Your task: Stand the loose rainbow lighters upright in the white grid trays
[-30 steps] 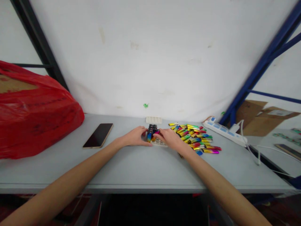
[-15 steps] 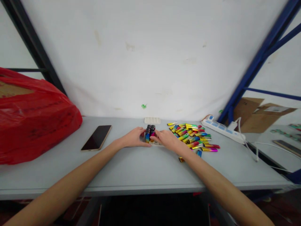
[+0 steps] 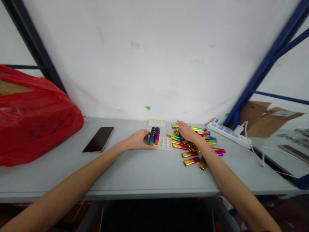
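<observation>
Several lighters (image 3: 156,139) with black tops and shiny blue, purple and gold bodies stand upright in two rows at the left end of a white tray (image 3: 165,143) with round pockets. The pockets on its right side are bare. My left hand (image 3: 138,140) is curled round the tray's left end, thumb at the front edge and fingers behind beside the lighters. Over a loose pile of shiny lighter-shaped pieces (image 3: 180,145) in yellow, red, green and blue lies my right hand (image 3: 186,131), its fingers stretched out. Part of the pile is hidden under that hand and forearm.
A second white tray (image 3: 156,122) lies by the wall. On the left are a phone (image 3: 98,140) and a red plastic bag (image 3: 41,119). A power strip (image 3: 229,132) with cables runs along the right, with cardboard boxes (image 3: 265,119) beyond a blue frame.
My right hand has left the standing lighters and moved right onto the pile. Pieces there have shifted, some towards the tray and the front. My left hand stays at the tray.
</observation>
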Demonstrator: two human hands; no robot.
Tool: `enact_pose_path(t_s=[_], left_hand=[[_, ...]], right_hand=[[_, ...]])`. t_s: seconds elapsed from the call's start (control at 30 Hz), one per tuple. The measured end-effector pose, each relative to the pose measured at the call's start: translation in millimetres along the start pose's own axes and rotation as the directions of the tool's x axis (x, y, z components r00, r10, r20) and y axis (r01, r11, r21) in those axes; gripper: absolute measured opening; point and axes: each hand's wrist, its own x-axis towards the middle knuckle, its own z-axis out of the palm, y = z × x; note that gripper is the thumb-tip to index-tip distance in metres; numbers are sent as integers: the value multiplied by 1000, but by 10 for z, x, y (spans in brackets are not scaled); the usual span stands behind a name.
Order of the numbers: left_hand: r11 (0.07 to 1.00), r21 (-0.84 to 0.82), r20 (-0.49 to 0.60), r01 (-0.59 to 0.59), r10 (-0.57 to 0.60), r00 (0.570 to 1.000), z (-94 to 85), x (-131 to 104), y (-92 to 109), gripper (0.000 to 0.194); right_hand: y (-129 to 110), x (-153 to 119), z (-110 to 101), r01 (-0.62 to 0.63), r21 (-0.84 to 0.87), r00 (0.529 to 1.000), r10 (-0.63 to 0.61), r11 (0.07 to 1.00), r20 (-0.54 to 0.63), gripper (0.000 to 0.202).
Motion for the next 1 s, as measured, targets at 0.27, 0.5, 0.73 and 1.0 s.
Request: enact_pose_path(t_s=[0.27, 0.5, 0.73, 1.0], left_hand=[[1000, 15, 18, -8, 8, 1000, -8, 2, 19, 72], [999, 33, 28, -19, 18, 999, -19, -1, 16, 73], [999, 15, -1, -41, 41, 999, -18, -4, 9, 70], [1000, 17, 23, -17, 17, 1000, -10, -3, 9, 71]], right_hand=[[-45, 153, 8, -5, -66, 990, 14, 998, 137, 36], [-110, 106, -106, 101, -35, 988, -96, 994, 124, 33], [-242, 20, -314, 30, 54, 1000, -30, 998, 4, 33], [-363, -32, -386, -99, 302, 987, 133, 948, -94, 42]])
